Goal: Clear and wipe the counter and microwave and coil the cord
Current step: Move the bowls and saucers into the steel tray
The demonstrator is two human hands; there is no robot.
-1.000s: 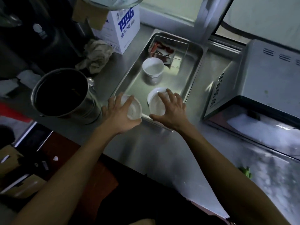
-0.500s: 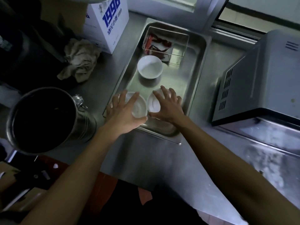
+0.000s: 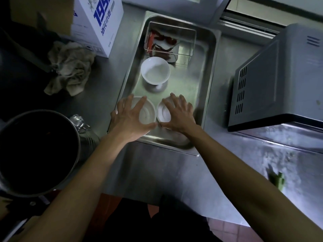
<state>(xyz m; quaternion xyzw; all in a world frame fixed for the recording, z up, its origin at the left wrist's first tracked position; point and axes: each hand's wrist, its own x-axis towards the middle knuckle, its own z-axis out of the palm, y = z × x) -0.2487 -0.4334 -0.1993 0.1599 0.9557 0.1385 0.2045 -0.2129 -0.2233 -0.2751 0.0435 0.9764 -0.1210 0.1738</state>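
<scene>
Both hands reach into the near end of a steel tray (image 3: 209,88) on the steel table (image 3: 157,172). Left hand (image 3: 130,119) has its grip spread over a white bowl (image 3: 146,112), fingers fanned across the rim and thumb at the near edge. Right hand (image 3: 180,114) has its grip likewise spread over a second white bowl (image 3: 163,114) just beside the first; whether the fingers truly clasp the bowls or only rest on them is hard to tell in the dim light. Farther back in the tray stands a third white bowl (image 3: 155,70), upright, and behind it a clear box (image 3: 185,42) with red pieces inside. A microwave (image 3: 279,81) sits on the table to the right of the tray. To the left lie a crumpled rag (image 3: 70,67), a white carton (image 3: 99,23) and a large steel pot (image 3: 38,151).
</scene>
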